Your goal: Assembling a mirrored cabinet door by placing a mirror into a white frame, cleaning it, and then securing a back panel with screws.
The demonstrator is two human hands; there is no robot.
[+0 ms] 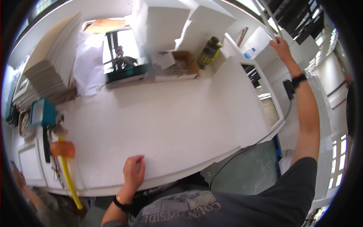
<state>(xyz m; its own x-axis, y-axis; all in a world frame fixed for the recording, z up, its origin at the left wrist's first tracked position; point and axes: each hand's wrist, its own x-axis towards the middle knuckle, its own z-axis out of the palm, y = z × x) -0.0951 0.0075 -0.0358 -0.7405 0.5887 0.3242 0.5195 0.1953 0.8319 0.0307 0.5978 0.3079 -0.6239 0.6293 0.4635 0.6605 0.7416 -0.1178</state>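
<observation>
You're at a white table [162,113] above a green floor [242,170], with a stack of boards [49,68] at its far left and a dark-and-yellow bottle [209,53] toward the back. A mallet [63,149] lies at the left; a white-framed mirror [266,100] stands at the right end. Your right arm stretches far out and up to the right, its hand [280,49] at the lower end of a thin white strip [272,17] at upper right. Its fingers are bent; you can't tell whether they pinch the strip. Your left hand [134,173] hovers or rests near the front edge, fingers loosely curled, thumb slightly apart.
</observation>
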